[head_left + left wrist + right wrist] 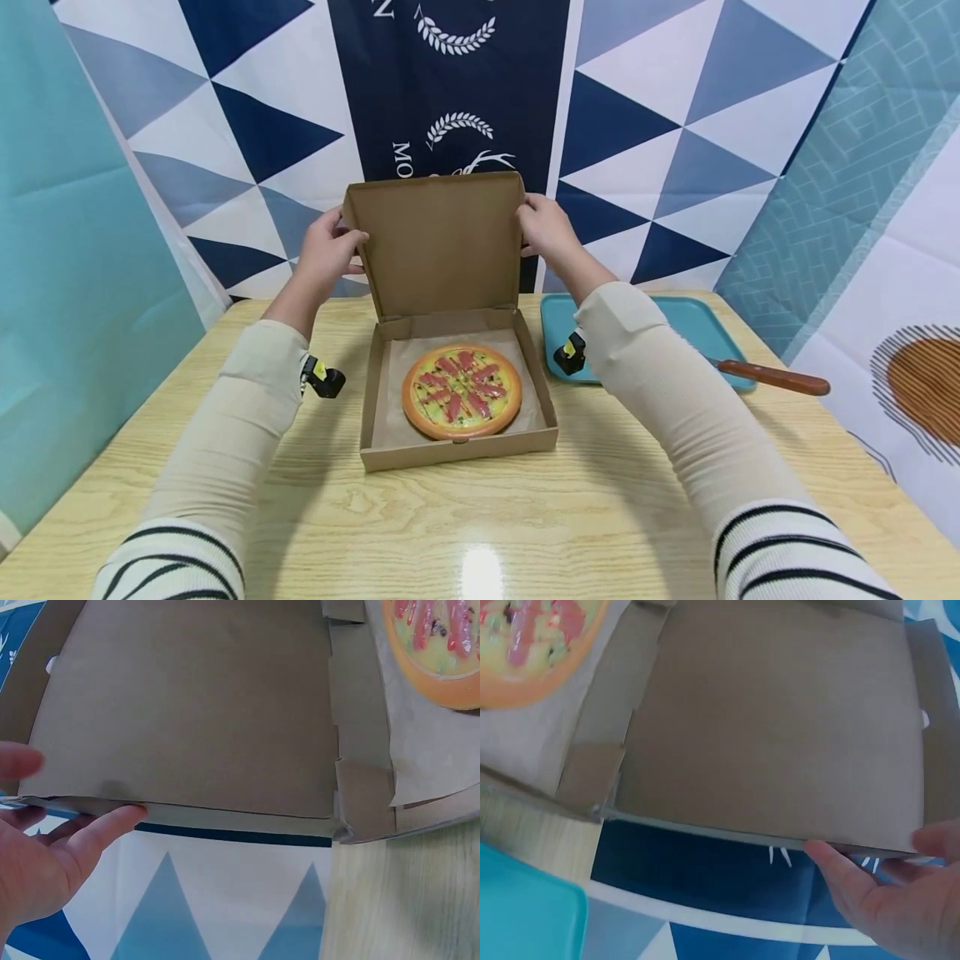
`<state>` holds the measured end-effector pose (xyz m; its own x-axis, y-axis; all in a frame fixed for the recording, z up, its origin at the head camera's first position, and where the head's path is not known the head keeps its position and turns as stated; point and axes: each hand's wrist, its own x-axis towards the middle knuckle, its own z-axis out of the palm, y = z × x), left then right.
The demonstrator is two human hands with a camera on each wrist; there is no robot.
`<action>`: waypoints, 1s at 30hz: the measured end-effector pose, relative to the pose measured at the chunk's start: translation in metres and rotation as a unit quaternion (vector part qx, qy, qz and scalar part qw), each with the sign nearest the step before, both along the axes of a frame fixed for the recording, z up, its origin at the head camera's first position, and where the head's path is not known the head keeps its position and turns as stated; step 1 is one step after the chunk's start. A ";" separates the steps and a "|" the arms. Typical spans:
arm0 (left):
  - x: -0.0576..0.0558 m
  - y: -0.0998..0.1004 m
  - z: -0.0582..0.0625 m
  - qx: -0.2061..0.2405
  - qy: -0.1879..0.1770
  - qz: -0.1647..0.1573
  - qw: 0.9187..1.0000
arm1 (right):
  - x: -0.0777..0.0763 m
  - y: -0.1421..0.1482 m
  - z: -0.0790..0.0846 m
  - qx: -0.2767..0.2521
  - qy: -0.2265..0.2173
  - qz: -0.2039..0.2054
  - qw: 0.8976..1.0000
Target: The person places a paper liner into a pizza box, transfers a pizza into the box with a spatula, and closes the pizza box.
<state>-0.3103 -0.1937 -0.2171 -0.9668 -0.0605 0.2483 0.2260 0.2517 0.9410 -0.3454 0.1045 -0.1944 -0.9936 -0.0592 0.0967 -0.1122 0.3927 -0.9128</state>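
A brown cardboard pizza box (459, 452) stands on the table with its lid (442, 246) raised upright at the back. Inside, on a sheet of brown paper (393, 392), lies a round pizza (461, 392) with pinkish-red strips on top. My left hand (327, 250) grips the left side edge of the lid near its top corner, thumb toward the inner face. At the opposite corner, my right hand (551, 227) holds the right edge of the lid. In both wrist views the fingers of each hand (45, 862) (900, 896) bracket the lid's side flap.
To the right rests a teal tray (555, 321), partly behind my right forearm. A wooden-handled utensil (776, 377) lies across its front right edge; its far end is hidden by the sleeve. Patterned cloth (637, 125) hangs behind the wood-grain table (420, 533).
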 end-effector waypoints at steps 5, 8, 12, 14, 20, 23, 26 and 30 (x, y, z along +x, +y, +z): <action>0.005 -0.002 0.003 0.108 -0.034 -0.013 0.993 | 0.005 -0.001 0.006 -0.121 -0.070 0.008 0.990; 0.006 -0.003 0.004 0.126 -0.045 -0.013 0.991 | 0.006 0.000 0.009 -0.142 -0.088 0.019 0.986; 0.007 -0.003 0.005 0.129 -0.045 -0.010 0.991 | 0.006 0.002 0.010 -0.157 -0.098 0.022 0.982; 0.007 -0.003 0.006 0.134 -0.047 -0.005 0.990 | 0.006 0.002 0.010 -0.167 -0.103 0.019 0.980; 0.005 -0.003 0.006 0.151 -0.055 0.005 0.987 | 0.008 0.005 0.006 -0.175 -0.092 0.011 0.980; 0.005 -0.003 0.005 0.157 -0.052 0.007 0.986 | 0.009 0.006 0.003 -0.184 -0.079 0.014 0.980; 0.004 -0.003 0.003 0.163 -0.044 0.008 0.986 | 0.009 0.007 -0.001 -0.203 -0.067 0.021 0.977; 0.004 -0.002 0.000 0.176 -0.029 0.010 0.984 | 0.009 0.008 -0.008 -0.230 -0.049 0.030 0.972</action>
<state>-0.3059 -0.1954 -0.2172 -0.9765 -0.1513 0.1534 0.1679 -0.0879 0.9819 -0.3362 0.1128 -0.2025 -0.9955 -0.0896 0.0316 -0.0259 -0.0636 -0.9976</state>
